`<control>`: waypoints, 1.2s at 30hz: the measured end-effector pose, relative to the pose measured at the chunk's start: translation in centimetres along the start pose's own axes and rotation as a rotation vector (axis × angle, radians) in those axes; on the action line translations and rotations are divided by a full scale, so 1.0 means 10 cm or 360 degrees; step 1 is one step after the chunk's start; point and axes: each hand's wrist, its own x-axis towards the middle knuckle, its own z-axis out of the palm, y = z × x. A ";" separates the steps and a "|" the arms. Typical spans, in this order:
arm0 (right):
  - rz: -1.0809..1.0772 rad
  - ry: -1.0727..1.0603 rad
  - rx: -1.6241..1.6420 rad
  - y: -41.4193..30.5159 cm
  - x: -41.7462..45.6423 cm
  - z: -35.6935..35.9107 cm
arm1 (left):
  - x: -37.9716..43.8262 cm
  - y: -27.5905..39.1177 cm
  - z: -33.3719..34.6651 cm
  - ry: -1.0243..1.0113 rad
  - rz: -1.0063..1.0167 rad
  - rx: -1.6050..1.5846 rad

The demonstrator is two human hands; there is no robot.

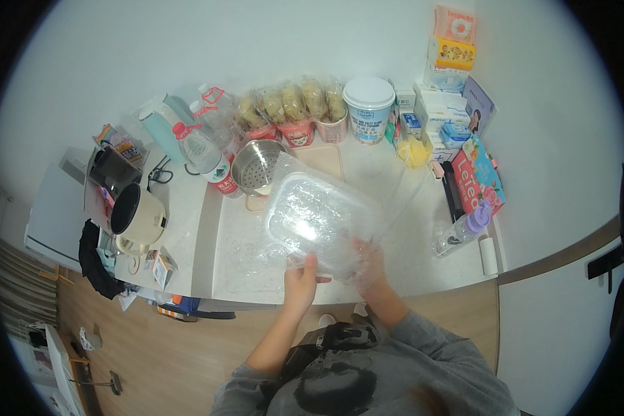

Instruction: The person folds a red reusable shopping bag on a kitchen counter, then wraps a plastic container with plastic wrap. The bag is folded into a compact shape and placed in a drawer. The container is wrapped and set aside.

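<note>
Above the white countertop [249, 244] I hold a clear plastic container [317, 208] wrapped in a loose transparent plastic bag [270, 255]. My left hand [301, 283] pinches the near left part of the wrapping, thumb on top. Inside or behind the crinkled film at the near right, my right hand [369, 265] grips the container's side; its fingers are partly veiled by the plastic. Just beyond the container stands a perforated stainless steel steamer pot [257, 166]. Under that lies a pale pink board [322, 158], partly hidden by the container.
Plastic bottles [203, 156] and a light blue kettle [164, 127] stand left, near a cream electric pot [140, 216]. Along the back are cups with bagged food [291, 114] and a popcorn bucket [370, 112]. Boxes [473, 177] and a purple-capped bottle [463, 231] line the right edge.
</note>
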 end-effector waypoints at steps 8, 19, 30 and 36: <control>0.0262 -0.0050 0.0043 -0.05 0.13 -0.07 | 0.05 -0.13 -0.24 -0.0473 -0.0206 0.0134; 0.0355 -0.0050 0.0318 -0.07 0.11 0.03 | -0.10 -0.26 0.21 -0.0459 -0.0379 0.0411; 0.0266 0.0015 0.0288 0.07 0.23 -0.01 | -0.16 -0.24 0.05 -0.0522 -0.0113 0.1235; 0.0370 0.0145 0.0393 -0.07 0.22 0.12 | -0.29 -0.22 0.03 -0.0342 0.0408 0.1308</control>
